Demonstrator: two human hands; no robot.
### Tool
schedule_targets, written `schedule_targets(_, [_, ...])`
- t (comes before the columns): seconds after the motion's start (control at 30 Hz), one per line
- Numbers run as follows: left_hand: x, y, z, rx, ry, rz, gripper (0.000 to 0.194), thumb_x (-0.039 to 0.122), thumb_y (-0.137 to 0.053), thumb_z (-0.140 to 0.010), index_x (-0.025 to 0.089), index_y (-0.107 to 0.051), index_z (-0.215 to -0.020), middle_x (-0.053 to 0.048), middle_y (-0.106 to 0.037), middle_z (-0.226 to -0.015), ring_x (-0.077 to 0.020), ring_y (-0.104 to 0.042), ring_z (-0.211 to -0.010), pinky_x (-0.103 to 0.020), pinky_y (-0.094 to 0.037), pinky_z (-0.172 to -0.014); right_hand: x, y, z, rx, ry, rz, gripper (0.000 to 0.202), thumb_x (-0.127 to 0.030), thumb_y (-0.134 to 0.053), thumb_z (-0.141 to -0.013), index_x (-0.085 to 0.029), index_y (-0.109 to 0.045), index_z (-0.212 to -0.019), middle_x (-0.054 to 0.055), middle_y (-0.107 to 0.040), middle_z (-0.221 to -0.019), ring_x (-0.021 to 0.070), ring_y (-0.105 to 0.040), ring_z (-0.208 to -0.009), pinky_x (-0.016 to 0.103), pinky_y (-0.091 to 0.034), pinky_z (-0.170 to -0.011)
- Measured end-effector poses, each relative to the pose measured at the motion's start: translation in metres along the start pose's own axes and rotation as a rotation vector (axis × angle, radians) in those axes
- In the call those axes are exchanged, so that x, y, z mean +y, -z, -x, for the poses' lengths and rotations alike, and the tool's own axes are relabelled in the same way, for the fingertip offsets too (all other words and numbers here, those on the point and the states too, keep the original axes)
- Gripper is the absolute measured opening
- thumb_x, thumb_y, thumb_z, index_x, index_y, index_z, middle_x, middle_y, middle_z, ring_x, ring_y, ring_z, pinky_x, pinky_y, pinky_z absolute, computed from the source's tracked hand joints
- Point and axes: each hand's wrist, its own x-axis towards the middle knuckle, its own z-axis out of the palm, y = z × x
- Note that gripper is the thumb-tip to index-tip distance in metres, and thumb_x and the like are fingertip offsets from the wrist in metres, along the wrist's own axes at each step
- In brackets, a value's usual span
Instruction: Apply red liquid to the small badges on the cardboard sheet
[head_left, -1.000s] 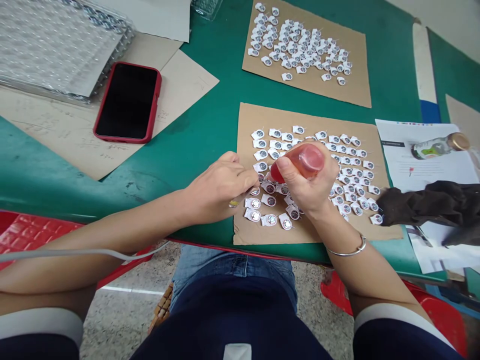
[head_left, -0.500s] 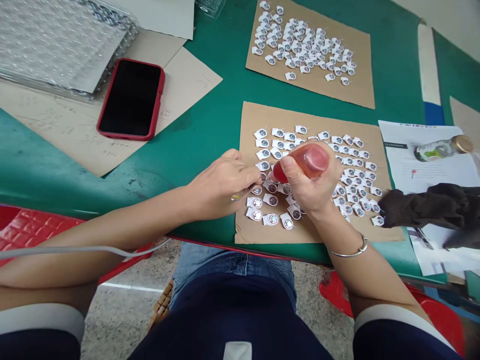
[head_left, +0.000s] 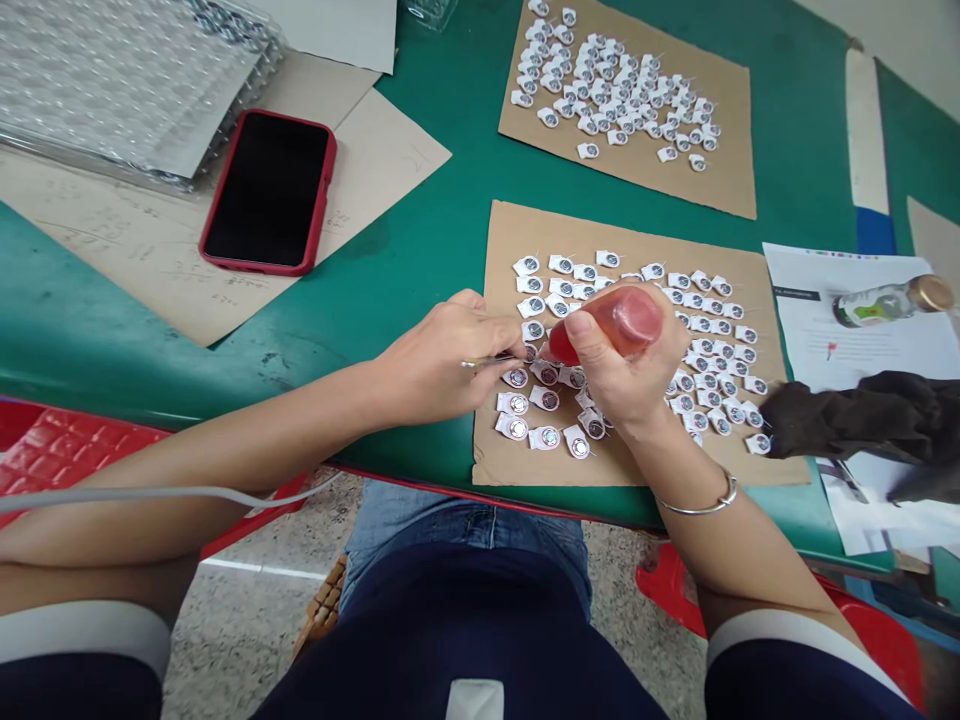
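Observation:
My right hand [head_left: 634,385] is wrapped round a squeeze bottle [head_left: 626,318] of red liquid, its base up and its other end tilted down to the left. My left hand [head_left: 439,360] is closed on a thin metal tool [head_left: 484,361], whose tip end is hidden near the fingertips. Both hands are over the left part of a cardboard sheet [head_left: 517,468]. Rows of small white tabbed pieces with round dark centres [head_left: 544,438] lie on it. Pieces beneath the bottle and my right hand are partly hidden.
Behind is a second cardboard sheet [head_left: 739,150] with similar pieces. On the left lie a red-cased phone [head_left: 262,195] and bubble wrap [head_left: 127,90]. A small capped glass bottle [head_left: 877,305], printed paper [head_left: 802,330] and dark cloth [head_left: 855,415] are on the right.
The thin tool in my left hand has turned from slanted to nearly level. My right hand keeps the squeeze bottle in almost the same place. The view has shifted slightly.

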Motion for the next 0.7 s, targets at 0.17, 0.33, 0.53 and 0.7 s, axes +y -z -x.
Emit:
schedule_targets(0.17, [-0.0012,0.0004,0.0002,-0.009,0.028,0.014,0.010,0.009,-0.058,-0.077,0.020,-0.058,-0.078,0.005,-0.062,-0.064,-0.0105,-0.051,-0.058,-0.028,-0.040,-0.069,0.0006,-0.0014,0.0007,-0.006,-0.006,0.023,0.028,-0.048,-0.065,-0.073,-0.022,-0.055,-0.077,0.000,-0.060,-0.069,0.0151,-0.058,-0.062,0.036,-0.050,-0.059])
schedule_targets(0.33, [-0.0015,0.0005,0.0013,-0.016,0.048,0.029,0.009,0.011,-0.058,-0.078,0.020,-0.059,-0.079,0.004,-0.063,-0.065,-0.0108,-0.053,-0.059,-0.029,-0.041,-0.069,-0.0003,-0.0023,0.0009,-0.016,-0.014,0.036,0.030,-0.050,-0.063,-0.074,-0.022,-0.054,-0.078,0.001,-0.061,-0.069,0.0154,-0.059,-0.063,0.037,-0.051,-0.061])
schedule_targets(0.53, [-0.0017,0.0021,-0.0018,-0.013,0.081,0.044,0.009,0.010,-0.060,-0.077,0.019,-0.061,-0.077,0.004,-0.065,-0.065,-0.0106,-0.058,-0.064,-0.026,-0.042,-0.067,0.0003,-0.0046,0.0014,0.001,0.003,0.001,0.029,-0.048,-0.065,-0.073,-0.022,-0.054,-0.079,0.000,-0.061,-0.069,0.0150,-0.059,-0.063,0.036,-0.051,-0.060])
schedule_targets(0.7, [-0.0028,0.0034,-0.0047,-0.032,0.160,0.112,0.005,0.014,-0.061,-0.078,0.017,-0.062,-0.074,0.002,-0.066,-0.066,-0.0101,-0.059,-0.060,-0.023,-0.042,-0.058,0.0020,-0.0053,0.0020,0.020,0.017,-0.030,0.028,-0.045,-0.067,-0.072,-0.021,-0.055,-0.079,0.001,-0.060,-0.069,0.0144,-0.058,-0.061,0.036,-0.050,-0.058])
